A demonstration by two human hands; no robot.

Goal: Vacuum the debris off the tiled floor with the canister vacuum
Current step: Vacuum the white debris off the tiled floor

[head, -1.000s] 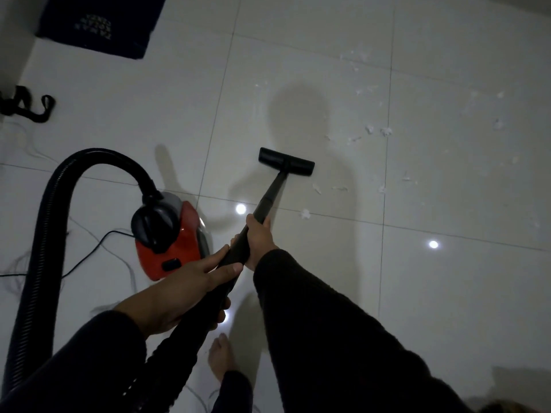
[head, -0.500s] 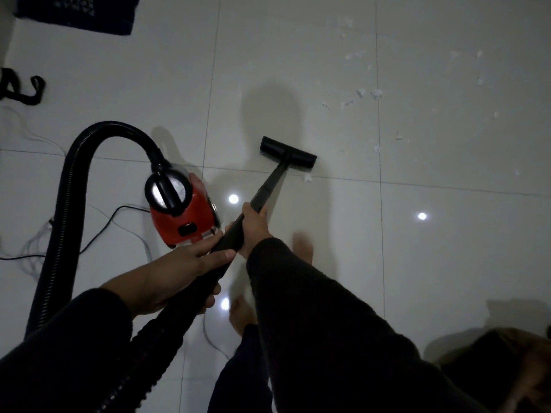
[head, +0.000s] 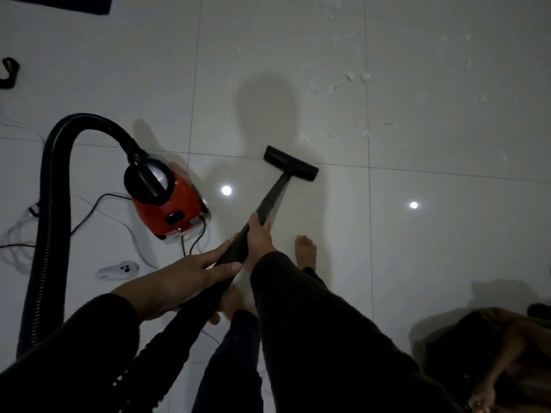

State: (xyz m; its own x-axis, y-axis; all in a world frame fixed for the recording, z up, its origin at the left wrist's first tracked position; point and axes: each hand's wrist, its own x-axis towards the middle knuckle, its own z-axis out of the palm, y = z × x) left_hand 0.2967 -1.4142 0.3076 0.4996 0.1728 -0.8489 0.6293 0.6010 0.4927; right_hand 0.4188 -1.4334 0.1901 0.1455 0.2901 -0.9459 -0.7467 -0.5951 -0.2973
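Note:
A red canister vacuum stands on the white tiled floor at centre left, its black ribbed hose arching up and down the left side. My right hand grips the black wand partway down. My left hand holds the wand's thicker upper end closer to me. The black floor nozzle lies flat on a tile joint ahead. White debris scraps are scattered beyond and right of the nozzle.
The black power cord and thin white cables trail left of the canister, next to a small white object. My bare feet stand behind the nozzle. A dark mat lies top left; a dark bundle sits bottom right.
The nozzle has been drawn back toward me across the tile joint, and the scrap beside it is gone. The canister now appears farther down and closer to my feet.

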